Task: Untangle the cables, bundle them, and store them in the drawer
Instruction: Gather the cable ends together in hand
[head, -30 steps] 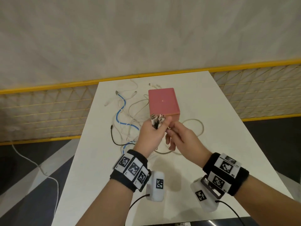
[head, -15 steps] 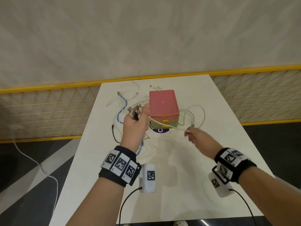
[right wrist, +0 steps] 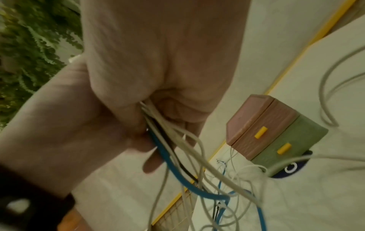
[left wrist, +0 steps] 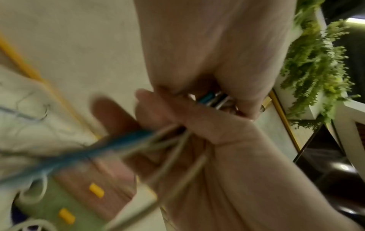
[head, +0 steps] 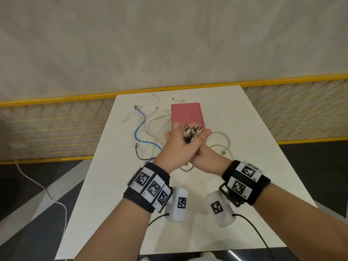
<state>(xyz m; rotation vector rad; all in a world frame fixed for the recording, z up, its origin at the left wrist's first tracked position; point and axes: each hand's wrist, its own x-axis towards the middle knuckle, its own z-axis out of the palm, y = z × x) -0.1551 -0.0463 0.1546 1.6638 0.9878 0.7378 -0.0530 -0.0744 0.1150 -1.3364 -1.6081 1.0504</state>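
My left hand [head: 177, 147] grips a bunch of cable plug ends [head: 192, 133], which stick up out of the fist in front of the drawer box [head: 186, 113]. My right hand [head: 205, 161] sits right under it, fingers curled round the same cables [right wrist: 158, 123] just below the plugs. From there a blue cable [head: 140, 127], several white ones [head: 224, 140] and a black one [head: 139, 156] trail loose over the white table [head: 244, 129]. The box has a pink upper drawer [right wrist: 262, 125] and a green lower drawer [right wrist: 286, 140], both closed, with yellow handles.
The box stands near the table's far edge on a dark round mark [right wrist: 290, 168]. A yellow mesh fence [head: 56, 129] runs behind and beside the table. A white cord [head: 47, 193] lies on the floor to the left. Green plants [left wrist: 316, 62] show in the wrist views.
Half a second ago my hands were apart, the right one drawing a white cable out to the right. Now the right hand has come back under the left, and both are before the box.
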